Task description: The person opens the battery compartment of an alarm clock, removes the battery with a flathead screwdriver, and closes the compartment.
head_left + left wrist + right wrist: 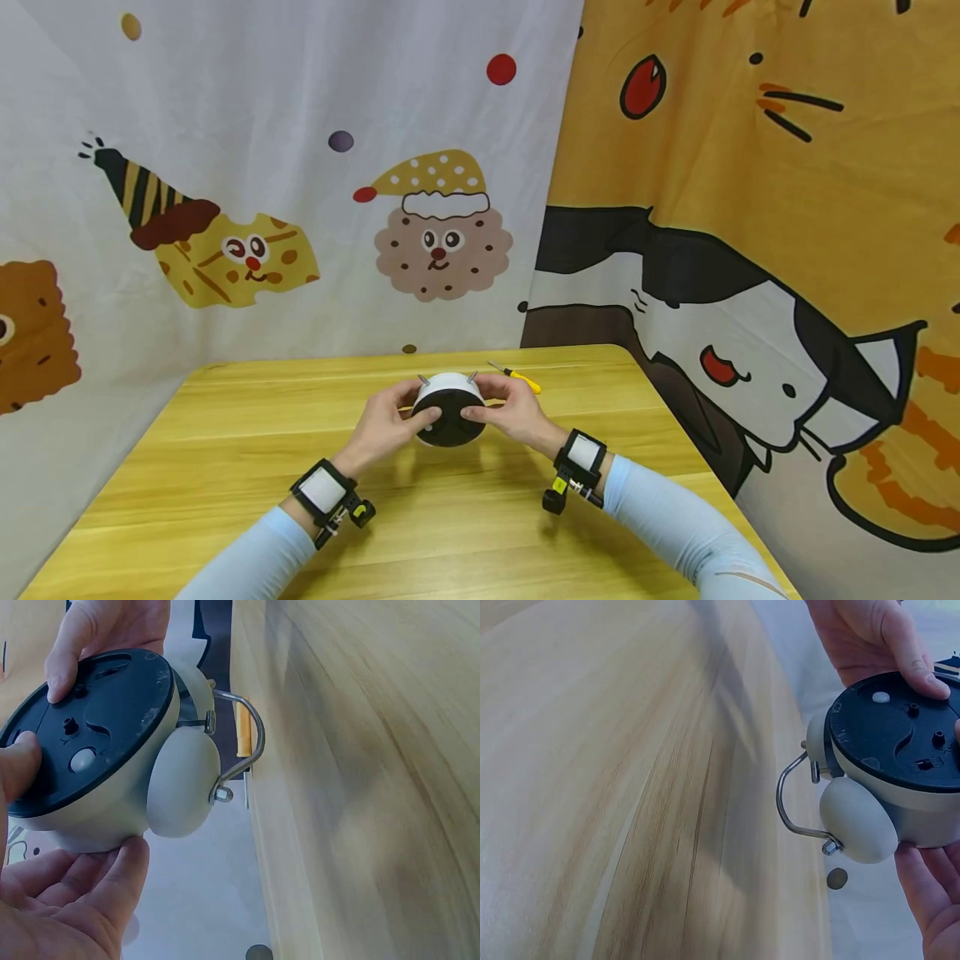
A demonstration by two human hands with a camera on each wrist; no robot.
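A white twin-bell alarm clock (448,383) is held up between both hands, its black back (450,427) towards me. Two short metal feet point upward in the head view, so the clock is upside down. My left hand (386,423) grips one side, thumb on the black back and fingers under the white casing. From the other side my right hand (517,410) grips it the same way. Both white bells (184,784) and the curved metal handle (789,799) show in the wrist views. Knobs and a pale round button (82,760) sit on the back; the dial is hidden.
Behind the right hand, a screwdriver (528,382) with a yellow handle lies on the wooden table (420,533). Cartoon-printed cloth (270,333) hangs past the table's far edge and along its right side.
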